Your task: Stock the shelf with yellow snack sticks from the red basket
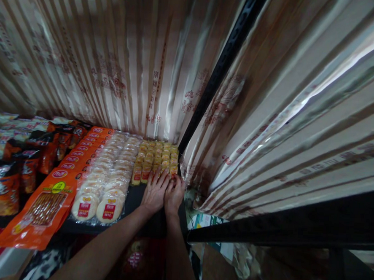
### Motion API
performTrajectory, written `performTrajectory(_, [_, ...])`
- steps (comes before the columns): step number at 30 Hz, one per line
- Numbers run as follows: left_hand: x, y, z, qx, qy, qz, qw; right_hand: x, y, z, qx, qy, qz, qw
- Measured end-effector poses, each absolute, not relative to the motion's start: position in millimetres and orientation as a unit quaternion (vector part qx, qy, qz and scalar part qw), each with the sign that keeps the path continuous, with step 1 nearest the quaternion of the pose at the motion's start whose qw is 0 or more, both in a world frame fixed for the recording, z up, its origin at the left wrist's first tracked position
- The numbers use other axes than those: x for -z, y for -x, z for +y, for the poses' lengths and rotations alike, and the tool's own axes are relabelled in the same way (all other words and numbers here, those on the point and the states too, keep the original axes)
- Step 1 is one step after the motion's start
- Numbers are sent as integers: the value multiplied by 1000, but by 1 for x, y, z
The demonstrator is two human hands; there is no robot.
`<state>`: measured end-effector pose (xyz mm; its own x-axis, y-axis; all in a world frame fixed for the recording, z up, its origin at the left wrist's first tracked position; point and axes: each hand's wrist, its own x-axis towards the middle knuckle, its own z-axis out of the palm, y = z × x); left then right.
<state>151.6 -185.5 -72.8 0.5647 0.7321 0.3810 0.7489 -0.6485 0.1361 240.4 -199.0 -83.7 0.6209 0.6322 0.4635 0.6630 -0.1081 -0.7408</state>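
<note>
Both of my hands reach onto a dark shelf (139, 198) at the front of a block of small yellow snack packets (156, 157). My left hand (154, 192) lies flat with fingers spread, fingertips touching the front row of packets. My right hand (174, 193) sits right beside it with fingers curled at the front right corner of the block, near the last packet (173, 169); what it grips is hidden.
Rows of round rice-cracker packs (106, 181) lie left of the yellow packets, then orange flat packs (48, 203) and dark orange snack bags (0, 187). A black upright post (223, 62) divides the shelf. Striped shiny packaging hangs behind and to the right.
</note>
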Motion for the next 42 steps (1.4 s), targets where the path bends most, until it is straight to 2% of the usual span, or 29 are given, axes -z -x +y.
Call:
performTrajectory(22, [75,-152,-185,203,885,-418,28,87,-241,-201,1,765,-420,488])
performTrajectory(27, [72,-150,-186,217,889,-402,30,88,-242,-200,6,746,-425,513])
performTrajectory(37, [69,-151,-205,251,877,-407,50,61,-236,-225,13,701,-480,527])
performTrajectory(42, [70,-138,-238,247,874,-418,25,54,-217,-255,-17,696,-480,534])
